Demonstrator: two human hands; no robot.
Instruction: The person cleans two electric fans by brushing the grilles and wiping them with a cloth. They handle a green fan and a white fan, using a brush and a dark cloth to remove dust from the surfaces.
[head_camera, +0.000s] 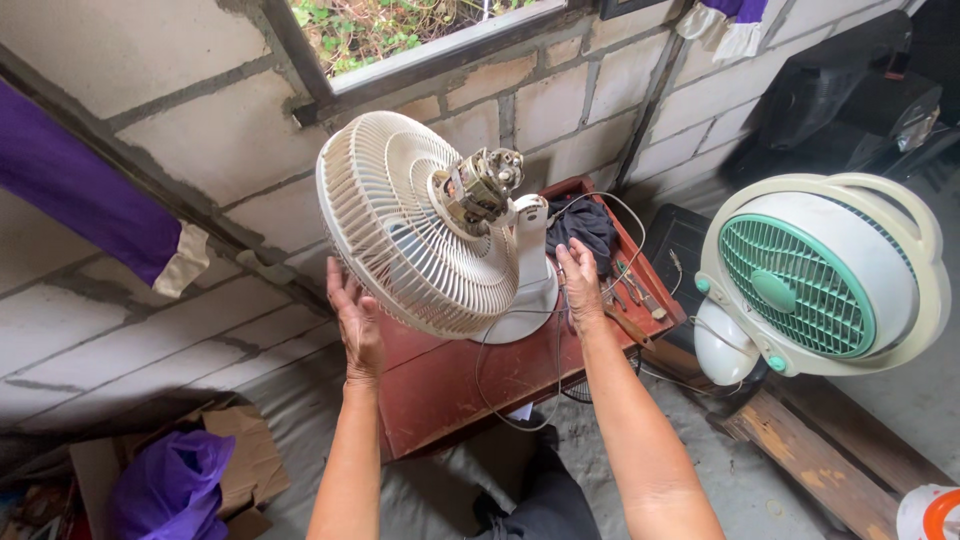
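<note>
Two bare hands steady a cream plastic desk fan (430, 230) with exposed motor on a red wooden table (450, 385): left hand (357, 322) open against the grille, right hand (580, 283) flat beside its base. Loose cord (490, 385) could snag and topple the fan.

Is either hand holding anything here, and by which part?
Both touch the cream desk fan: left hand flat against the grille's lower rim, right hand on its base beside the neck. Neither clearly grips.
</note>
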